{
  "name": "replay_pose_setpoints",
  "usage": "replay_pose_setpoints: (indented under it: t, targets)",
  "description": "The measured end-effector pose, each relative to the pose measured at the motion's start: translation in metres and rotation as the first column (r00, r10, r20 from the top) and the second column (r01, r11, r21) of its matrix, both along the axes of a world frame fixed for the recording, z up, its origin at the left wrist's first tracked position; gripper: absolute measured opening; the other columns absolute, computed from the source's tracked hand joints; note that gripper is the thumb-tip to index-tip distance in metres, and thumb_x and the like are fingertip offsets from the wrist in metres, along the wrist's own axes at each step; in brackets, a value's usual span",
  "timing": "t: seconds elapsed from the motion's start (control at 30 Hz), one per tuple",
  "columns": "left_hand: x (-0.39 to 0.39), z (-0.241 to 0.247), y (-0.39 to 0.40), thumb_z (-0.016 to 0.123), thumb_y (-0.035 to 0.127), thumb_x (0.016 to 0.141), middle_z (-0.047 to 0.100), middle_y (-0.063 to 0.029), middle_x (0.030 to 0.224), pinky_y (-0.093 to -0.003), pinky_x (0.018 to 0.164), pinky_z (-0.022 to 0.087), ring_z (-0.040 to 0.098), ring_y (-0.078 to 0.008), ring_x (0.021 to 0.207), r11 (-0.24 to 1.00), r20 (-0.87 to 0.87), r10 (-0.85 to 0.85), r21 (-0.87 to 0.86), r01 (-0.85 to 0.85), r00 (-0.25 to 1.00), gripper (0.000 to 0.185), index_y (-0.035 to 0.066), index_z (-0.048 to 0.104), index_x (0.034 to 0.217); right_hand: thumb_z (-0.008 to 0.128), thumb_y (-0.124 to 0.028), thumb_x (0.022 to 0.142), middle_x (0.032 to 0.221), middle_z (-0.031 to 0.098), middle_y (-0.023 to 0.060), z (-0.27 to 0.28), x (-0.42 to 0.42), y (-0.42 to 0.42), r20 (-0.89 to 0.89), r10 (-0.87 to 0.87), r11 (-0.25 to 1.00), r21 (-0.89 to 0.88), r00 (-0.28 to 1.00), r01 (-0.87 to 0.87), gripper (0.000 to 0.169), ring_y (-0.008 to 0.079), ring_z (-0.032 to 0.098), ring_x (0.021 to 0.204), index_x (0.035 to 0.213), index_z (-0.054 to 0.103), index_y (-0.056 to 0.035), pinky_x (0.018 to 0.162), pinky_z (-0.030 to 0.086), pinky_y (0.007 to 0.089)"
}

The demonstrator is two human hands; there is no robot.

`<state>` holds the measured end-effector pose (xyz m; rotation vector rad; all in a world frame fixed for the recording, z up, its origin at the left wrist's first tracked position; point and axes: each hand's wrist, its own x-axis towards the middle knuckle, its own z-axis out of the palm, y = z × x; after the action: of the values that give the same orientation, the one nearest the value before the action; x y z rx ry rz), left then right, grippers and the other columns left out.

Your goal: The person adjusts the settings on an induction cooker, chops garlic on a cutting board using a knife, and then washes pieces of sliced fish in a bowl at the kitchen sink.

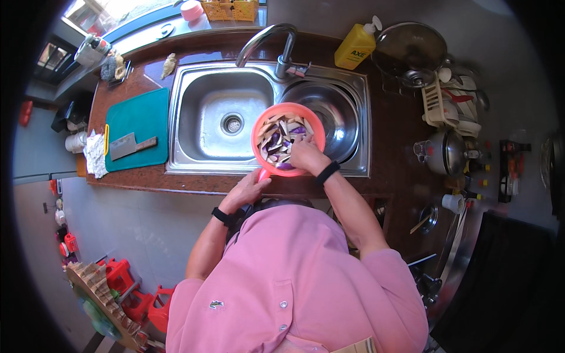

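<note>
A pink plastic colander (319,125) with a handle is over the front middle of the double-bowl sink, overlapping the divider between the bowls. It holds many cut eggplant pieces (278,137), with purple skin and pale flesh. My left hand (247,189) grips the handle at the counter's front edge. Over the colander's right side is my right hand (307,153), its fingers down among the pieces; whether they pinch any is hidden. Behind the colander, a round stainless steel basin (342,119) sits in the right sink bowl.
Left of the sink (207,95), a cleaver (128,145) lies on a green cutting board (137,106). The chrome faucet (289,44) arches behind. A yellow soap bottle (355,46) and a dish rack (435,103) stand to the right. A white cloth (96,154) lies beside the board.
</note>
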<state>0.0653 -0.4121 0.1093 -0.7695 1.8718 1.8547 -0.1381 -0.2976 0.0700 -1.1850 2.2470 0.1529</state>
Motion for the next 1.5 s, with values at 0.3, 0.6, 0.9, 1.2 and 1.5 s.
replay_pose_setpoints:
  t: [0.3, 0.6, 0.9, 1.2, 1.5]
  targets:
    - [0.01, -0.032, 0.0, 0.06, 0.03, 0.101, 0.061, -0.0064, 0.081, -0.0342, 0.061, 0.047, 0.054, -0.0166, 0.065, 0.996, -0.049, -0.002, -0.087, -0.003, 0.999, 0.048, 0.002, 0.051, 0.139, 0.055, -0.014, 0.09, 0.151, 0.036, 0.0391, 0.063, 0.005, -0.009, 0.104, 0.043, 0.98, -0.196, 0.994, -0.022, 0.061, 0.0528, 0.044, 0.136, 0.142, 0.041, 0.0151, 0.114, 0.036, 0.0557]
    - [0.004, -0.013, 0.002, 0.059, 0.026, 0.102, 0.057, -0.0029, 0.077, -0.031, 0.052, 0.042, 0.049, -0.0124, 0.057, 0.999, -0.03, 0.049, 0.015, -0.049, 0.998, 0.043, 0.002, 0.051, 0.137, 0.056, -0.017, 0.091, 0.155, 0.039, 0.0254, 0.029, 0.013, -0.027, 0.042, 0.068, 0.996, -0.058, 0.997, -0.066, 0.059, 0.0432, 0.046, 0.137, 0.143, 0.045, 0.0062, 0.111, 0.039, 0.0555]
    - [0.005, -0.013, 0.002, 0.058, 0.026, 0.103, 0.054, -0.0018, 0.072, -0.0295, 0.051, 0.042, 0.049, -0.0109, 0.056, 0.999, -0.008, 0.038, -0.033, -0.038, 0.999, 0.042, 0.002, 0.051, 0.137, 0.061, -0.02, 0.09, 0.153, 0.04, 0.0186, 0.012, 0.025, -0.025, -0.048, 0.222, 0.938, -0.26, 0.974, -0.227, 0.06, 0.0413, 0.042, 0.139, 0.145, 0.046, -0.0005, 0.11, 0.039, 0.0591]
    - [0.006, -0.02, 0.003, 0.055, 0.026, 0.104, 0.051, 0.0027, 0.074, -0.0259, 0.05, 0.041, 0.048, -0.0078, 0.058, 0.999, -0.069, 0.005, -0.039, -0.008, 0.998, 0.038, 0.002, 0.051, 0.133, 0.062, -0.018, 0.09, 0.141, 0.047, 0.0208, 0.017, 0.035, -0.018, 0.018, 0.228, 0.948, -0.234, 0.973, -0.218, 0.053, 0.0462, 0.046, 0.131, 0.139, 0.051, 0.0009, 0.1, 0.043, 0.0668]
    - [-0.001, -0.002, 0.002, 0.059, 0.028, 0.101, 0.058, -0.0043, 0.078, -0.031, 0.055, 0.043, 0.049, -0.0128, 0.06, 1.0, 0.011, 0.012, 0.008, -0.012, 1.0, 0.045, 0.002, 0.051, 0.137, 0.06, -0.023, 0.092, 0.16, 0.021, 0.0364, -0.008, -0.005, -0.005, 0.103, 0.004, 0.992, -0.126, 0.995, 0.009, 0.065, 0.0574, 0.031, 0.142, 0.143, 0.039, 0.0111, 0.107, 0.039, 0.0699]
